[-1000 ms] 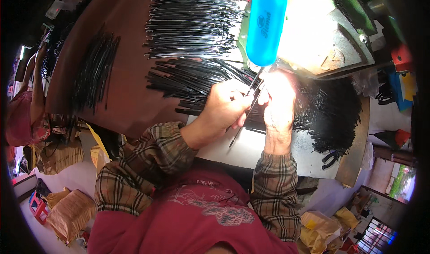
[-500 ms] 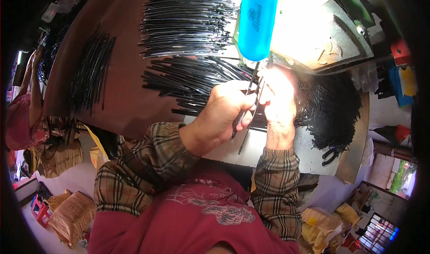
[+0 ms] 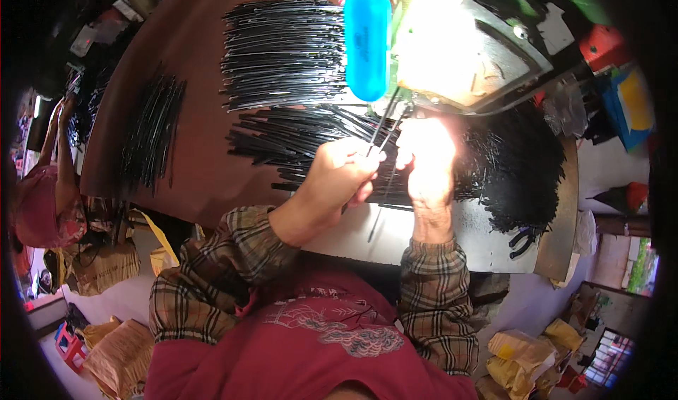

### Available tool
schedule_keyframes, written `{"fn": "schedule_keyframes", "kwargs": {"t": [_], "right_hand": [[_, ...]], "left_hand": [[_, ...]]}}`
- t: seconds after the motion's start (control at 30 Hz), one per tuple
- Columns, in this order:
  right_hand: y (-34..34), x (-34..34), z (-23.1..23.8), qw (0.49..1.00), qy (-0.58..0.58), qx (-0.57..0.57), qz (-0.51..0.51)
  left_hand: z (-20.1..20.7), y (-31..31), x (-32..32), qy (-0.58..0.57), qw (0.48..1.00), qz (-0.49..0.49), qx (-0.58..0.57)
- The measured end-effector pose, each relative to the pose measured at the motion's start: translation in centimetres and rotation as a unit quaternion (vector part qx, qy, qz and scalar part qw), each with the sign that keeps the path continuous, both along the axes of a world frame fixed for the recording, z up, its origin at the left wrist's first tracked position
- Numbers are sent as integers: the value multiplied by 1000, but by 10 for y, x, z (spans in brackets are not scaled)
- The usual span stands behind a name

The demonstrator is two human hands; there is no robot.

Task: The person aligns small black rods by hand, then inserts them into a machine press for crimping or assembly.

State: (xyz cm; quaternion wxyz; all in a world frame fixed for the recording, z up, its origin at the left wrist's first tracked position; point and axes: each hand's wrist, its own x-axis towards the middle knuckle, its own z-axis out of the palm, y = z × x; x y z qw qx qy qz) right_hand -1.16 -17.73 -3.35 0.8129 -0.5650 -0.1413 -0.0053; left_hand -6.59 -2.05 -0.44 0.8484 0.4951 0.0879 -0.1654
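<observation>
My left hand [image 3: 340, 176] is closed around black strips [image 3: 383, 126], whose ends reach up past its thumb toward the bright machine. Close on its right, my right hand [image 3: 431, 161] has its fingers curled in a pinch. A thin dark strip [image 3: 374, 225] slants down from beside those fingertips over the pale tabletop. Glare washes out part of the right hand. Under and behind my hands lies a loose pile of black strips [image 3: 282, 142]. Beyond it, a neat stack of thin black strips [image 3: 282, 54] lies in a row.
A blue oblong thing [image 3: 367, 47] stands beyond my hands, beside the brightly lit machine [image 3: 487, 61]. A tangled heap of black pieces [image 3: 526, 174] lies right; another bundle [image 3: 152, 135] rests on the brown sheet [image 3: 201, 146] at left. Another person [image 3: 49, 195] sits far left.
My left hand has moved slightly left, apart from the right one. Two strip lengths now show side by side above it. The whole view has shifted a little.
</observation>
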Motion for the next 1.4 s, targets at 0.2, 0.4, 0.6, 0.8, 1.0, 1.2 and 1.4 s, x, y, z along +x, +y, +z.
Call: {"fn": "schedule_keyframes", "kwargs": {"t": [0.2, 0.4, 0.6, 0.8, 1.0, 1.2, 1.4], "right_hand": [[22, -32, 16, 996, 71, 32, 46], [-11, -37, 30, 977, 94, -169, -87], [-87, 8, 37, 708, -236, -609, -269], [-99, 20, 44, 633, -272, -712, -136], [-99, 24, 55, 618, -283, -723, -122], [-109, 10, 60, 644, -239, -712, -147], [-123, -3, 53, 772, -134, -601, -158]], "left_hand": [[9, 13, -30, -98, 984, -3, 149], [24, 70, -56, 0, 992, 65, 105], [-14, 213, -43, -192, 573, 222, 765], [-12, 166, -44, -259, 591, 180, 743], [-9, 34, -47, -434, 744, -9, 508], [-25, -35, -28, -527, 670, -93, 515], [-39, -50, -27, -512, 663, -81, 540]]}}
